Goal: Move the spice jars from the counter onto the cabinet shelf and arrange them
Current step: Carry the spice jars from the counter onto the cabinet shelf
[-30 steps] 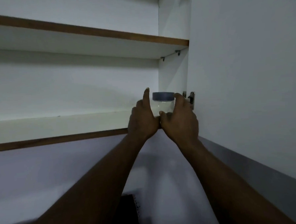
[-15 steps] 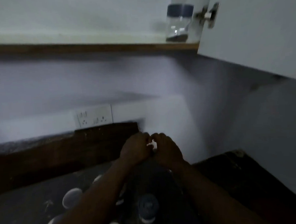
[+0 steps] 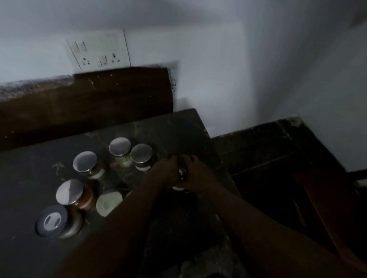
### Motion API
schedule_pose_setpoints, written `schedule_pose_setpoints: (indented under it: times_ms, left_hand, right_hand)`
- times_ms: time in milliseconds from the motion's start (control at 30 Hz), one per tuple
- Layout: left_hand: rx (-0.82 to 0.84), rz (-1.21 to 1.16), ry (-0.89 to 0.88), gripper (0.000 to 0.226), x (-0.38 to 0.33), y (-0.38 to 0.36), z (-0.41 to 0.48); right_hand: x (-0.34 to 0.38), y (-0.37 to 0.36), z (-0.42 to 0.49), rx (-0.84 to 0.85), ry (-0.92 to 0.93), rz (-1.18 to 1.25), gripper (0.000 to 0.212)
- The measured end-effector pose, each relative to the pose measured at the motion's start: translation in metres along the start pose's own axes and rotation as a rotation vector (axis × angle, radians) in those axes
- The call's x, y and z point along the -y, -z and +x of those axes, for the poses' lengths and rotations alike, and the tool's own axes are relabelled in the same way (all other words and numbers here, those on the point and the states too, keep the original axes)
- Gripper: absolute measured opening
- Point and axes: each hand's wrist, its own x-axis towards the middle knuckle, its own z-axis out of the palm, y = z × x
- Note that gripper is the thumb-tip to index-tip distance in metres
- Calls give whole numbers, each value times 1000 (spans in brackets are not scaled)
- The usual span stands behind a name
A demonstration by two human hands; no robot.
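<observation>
Several spice jars stand on the dark counter: silver-lidded ones, one with red-brown contents, a white-lidded one and a blue-grey-lidded one. My left hand and my right hand are cupped from both sides around another spice jar near the counter's right edge. That jar is almost wholly hidden; only a glint and its base show. The cabinet shelf is out of view.
A white socket plate sits on the wall above a brown wooden backsplash. Right of the counter's edge lies a lower dark ledge against the white corner wall. The scene is dim.
The blue-lidded jar was left on the shelf. Both hands dropped to the counter, my view tilted down with them, and they closed around another jar.
</observation>
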Motion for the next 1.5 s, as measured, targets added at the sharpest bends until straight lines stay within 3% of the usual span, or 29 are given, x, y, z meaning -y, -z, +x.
schedule_pose_setpoints:
  times_ms: [267, 533, 700, 800, 933, 1200, 1300, 1400, 1500]
  left_hand:
    - [11, -111, -12, 76, 4, -18, -6]
    - [-125, -298, -88, 72, 13, 11, -26]
    - [-223, -466, -168, 61, 15, 76, -37]
    - [-295, -584, -247, 75, -3, 131, -42]
    - [-459, -621, -423, 92, -39, 213, -56]
    - [-776, -583, -640, 88, -106, 351, -92]
    - [-841, -567, -715, 91, -127, 385, -99]
    - [-783, -615, -788, 110, -148, 412, -101]
    - [-831, -565, -777, 103, -168, 436, -98]
  right_hand:
    - [-4, -27, 4, -6, -28, 45, 100]
    - [1, -9, -2, -152, 30, 207, 99]
    - [27, 53, -6, -344, 163, 390, 80]
    - [60, 104, -4, -462, 253, 466, 71]
    - [115, 182, -10, -668, 405, 590, 74]
    - [206, 321, -39, -859, 629, 666, 71]
    - [233, 357, -49, -983, 662, 621, 66]
    - [261, 388, -55, -1167, 632, 470, 68]
    - [281, 415, -57, -1336, 629, 305, 68]
